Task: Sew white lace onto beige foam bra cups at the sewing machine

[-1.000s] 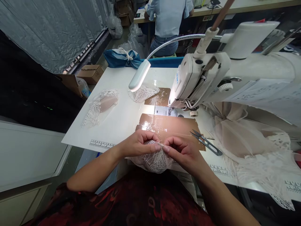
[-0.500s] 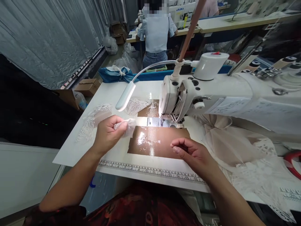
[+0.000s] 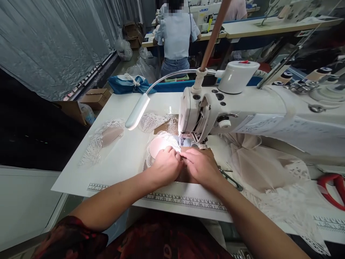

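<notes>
left hand (image 3: 167, 166) and right hand (image 3: 201, 166) sit close together — i see both pinching the lace-edged fabric (image 3: 158, 144) near the sewing machine (image 3: 258, 106).

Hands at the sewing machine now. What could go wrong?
The left hand and right hand are close to the needle end of the sewing machine; a prick seems possible.
The lace-edged piece has an openwork border that could snag.
Snips beside the right forearm might get nudged.

left fingers (image 3: 169, 151) | right fingers (image 3: 188, 154) | touching lace piece (image 3: 159, 144) | near sewing machine (image 3: 248, 99)
</notes>
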`<state>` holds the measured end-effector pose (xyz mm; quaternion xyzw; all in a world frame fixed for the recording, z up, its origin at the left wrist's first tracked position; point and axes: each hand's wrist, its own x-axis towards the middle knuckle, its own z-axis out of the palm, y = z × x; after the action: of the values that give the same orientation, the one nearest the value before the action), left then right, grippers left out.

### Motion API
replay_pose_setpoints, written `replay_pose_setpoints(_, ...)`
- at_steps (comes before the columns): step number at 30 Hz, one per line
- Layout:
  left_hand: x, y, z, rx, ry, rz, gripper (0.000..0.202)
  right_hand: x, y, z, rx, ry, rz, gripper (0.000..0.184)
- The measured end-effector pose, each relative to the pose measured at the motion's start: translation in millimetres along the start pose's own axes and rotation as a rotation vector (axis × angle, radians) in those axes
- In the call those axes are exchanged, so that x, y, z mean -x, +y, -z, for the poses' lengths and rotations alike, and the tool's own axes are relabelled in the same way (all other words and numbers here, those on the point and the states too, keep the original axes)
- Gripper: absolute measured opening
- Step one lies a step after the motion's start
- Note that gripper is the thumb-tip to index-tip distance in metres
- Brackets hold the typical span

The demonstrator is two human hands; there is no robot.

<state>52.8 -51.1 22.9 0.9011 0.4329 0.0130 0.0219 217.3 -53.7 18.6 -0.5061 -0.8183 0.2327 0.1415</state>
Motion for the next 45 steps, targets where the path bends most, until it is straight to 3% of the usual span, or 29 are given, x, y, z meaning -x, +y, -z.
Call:
replay_pose_setpoints(3,3.0,-23.1,6.8,0.239,0.02,-0.074,0.033,0.5,-3.8,-7.7,0.235,-0.062,-0.01,0.034)
replay_pose_setpoints(7,0.4,-50.4,-3.7,0.44,0.138,-0.184,0.031,3.3,-9.2,-10.1,0.46,-0.06,-0.012,0.038)
replay_pose_setpoints(14,-12.3,-56.5,-26.8,0.5,0.21,-0.231,0.031,0.9,-11.5,-9.9,0.53,-0.053,-0.095,0.038)
replay_pose_setpoints(22,-31.9,-66.8,-27.2,0.426,0.235,-0.303,0.031,-8.3,-7.5,-9.9,0.539,0.065,-0.14,0.038)
replay_pose_setpoints(28,-32.9,-76.1,-23.4,0.347,0.219,-0.362,0.033,-7.7,-8.5,-13.1,0.575,0.091,-0.1,0.042)
replay_pose_setpoints(34,-36.7,-77.8,-26.2,0.331,0.246,-0.307,0.033,-6.4,-7.0,-15.7,0.56,0.056,-0.103,0.046)
replay_pose_setpoints(45,-31.4,-71.1,-25.7,0.139,0.203,-0.102,0.039,-1.8,2.2,-23.0,0.491,0.146,-0.046,0.046)
